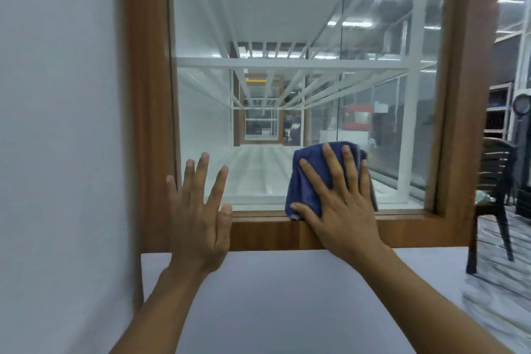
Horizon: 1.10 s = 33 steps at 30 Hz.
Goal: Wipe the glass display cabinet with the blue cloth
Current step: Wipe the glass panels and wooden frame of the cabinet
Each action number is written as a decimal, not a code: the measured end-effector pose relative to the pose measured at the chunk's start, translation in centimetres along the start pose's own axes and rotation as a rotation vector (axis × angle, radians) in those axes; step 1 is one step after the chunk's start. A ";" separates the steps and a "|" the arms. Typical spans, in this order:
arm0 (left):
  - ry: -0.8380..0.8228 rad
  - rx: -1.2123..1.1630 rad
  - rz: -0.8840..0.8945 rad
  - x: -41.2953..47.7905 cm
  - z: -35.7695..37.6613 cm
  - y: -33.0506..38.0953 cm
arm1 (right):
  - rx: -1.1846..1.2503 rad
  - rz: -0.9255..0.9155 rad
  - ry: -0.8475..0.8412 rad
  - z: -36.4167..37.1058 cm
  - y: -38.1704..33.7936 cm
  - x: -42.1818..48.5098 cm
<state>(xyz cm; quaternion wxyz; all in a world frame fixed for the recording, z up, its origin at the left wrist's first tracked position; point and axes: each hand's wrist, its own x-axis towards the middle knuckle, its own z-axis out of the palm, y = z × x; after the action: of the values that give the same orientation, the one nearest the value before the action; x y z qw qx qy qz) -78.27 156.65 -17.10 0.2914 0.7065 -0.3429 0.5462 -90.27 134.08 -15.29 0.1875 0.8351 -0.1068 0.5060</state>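
Observation:
The glass display cabinet (287,89) fills the view, a clear pane in a brown wooden frame with white shelf racks inside. My right hand (339,198) lies flat with spread fingers on the blue cloth (304,181), pressing it against the lower right part of the glass, just above the bottom frame rail. My left hand (198,210) is open with fingers spread, its palm against the lower left corner of the pane and frame.
A pale wall (57,123) runs along the left. A white surface (273,296) lies below the frame. A dark chair (494,181) stands on the floor at the right, beside the cabinet's right post.

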 end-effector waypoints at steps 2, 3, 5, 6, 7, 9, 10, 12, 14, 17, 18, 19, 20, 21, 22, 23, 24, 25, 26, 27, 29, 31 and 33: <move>-0.071 0.014 0.030 0.5 1.1 2.8 | -0.023 0.075 -0.033 -0.6 5.2 -1.9; -0.102 0.021 0.038 1.0 1.5 4.0 | -0.037 0.109 -0.045 -1.0 7.6 -2.6; -0.143 0.027 0.055 2.2 2.3 6.0 | -0.049 0.147 -0.068 -1.8 11.0 -3.6; -0.162 0.034 0.072 2.7 2.7 6.7 | -0.049 0.148 -0.073 -2.0 11.8 -3.8; -0.183 0.044 0.094 3.0 3.1 7.2 | -0.040 0.151 -0.070 -2.1 12.0 -3.9; -0.204 0.088 0.138 3.3 3.8 7.9 | 0.015 0.183 -0.060 -1.8 10.7 -3.6; -0.202 0.121 0.151 3.3 4.1 8.0 | 0.050 0.183 -0.058 -1.5 9.7 -3.2; -0.185 0.170 0.167 3.5 4.5 8.2 | 0.058 0.087 -0.047 -1.5 8.5 -1.5; -0.167 0.196 0.190 5.2 4.6 8.8 | -0.013 -0.023 0.007 -2.3 9.4 2.0; -0.145 0.207 0.191 9.9 4.0 9.8 | 0.044 0.162 0.143 -4.8 11.6 8.3; -0.137 0.196 0.179 11.7 3.7 10.0 | 0.081 0.241 0.177 -5.5 11.6 10.1; -0.133 0.180 0.171 13.4 3.4 10.3 | 0.094 0.251 0.189 -5.9 11.0 11.5; -0.131 0.163 0.169 15.0 3.1 10.4 | 0.073 0.164 0.183 -6.2 10.1 12.7; -0.127 0.149 0.172 16.4 2.8 10.5 | 0.024 0.009 0.170 -6.3 9.2 13.6; -0.122 0.141 0.178 17.7 2.7 10.6 | -0.032 -0.162 0.154 -6.5 9.0 14.4; -0.119 0.140 0.188 18.9 2.6 10.7 | -0.078 -0.284 0.151 -7.0 9.7 15.3; -0.115 0.145 0.198 20.1 2.4 10.7 | -0.105 -0.312 0.168 -7.7 11.2 16.5; -0.106 0.152 0.205 21.4 2.2 10.7 | -0.112 -0.248 0.198 -8.4 12.9 17.8; -0.092 0.157 0.208 22.8 2.0 10.7 | -0.095 -0.117 0.234 -9.1 14.8 19.2; -0.075 0.155 0.206 24.4 1.7 10.7 | -0.048 0.044 0.258 -9.9 16.0 20.4; -0.044 0.147 0.192 27.8 0.9 10.7 | 0.015 0.255 0.293 -10.9 15.1 22.8; -0.028 0.158 0.176 31.1 0.0 10.7 | 0.038 0.164 0.310 -11.2 11.3 25.5; -0.034 0.174 0.154 33.8 -0.7 10.5 | 0.044 -0.128 0.291 -11.7 8.8 27.9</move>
<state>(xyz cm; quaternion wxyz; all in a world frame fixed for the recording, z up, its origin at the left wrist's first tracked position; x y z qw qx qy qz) -81.40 145.35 16.32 0.1801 0.7099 -0.3523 0.5827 -89.97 131.40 16.09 0.2145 0.7621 -0.0143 0.6108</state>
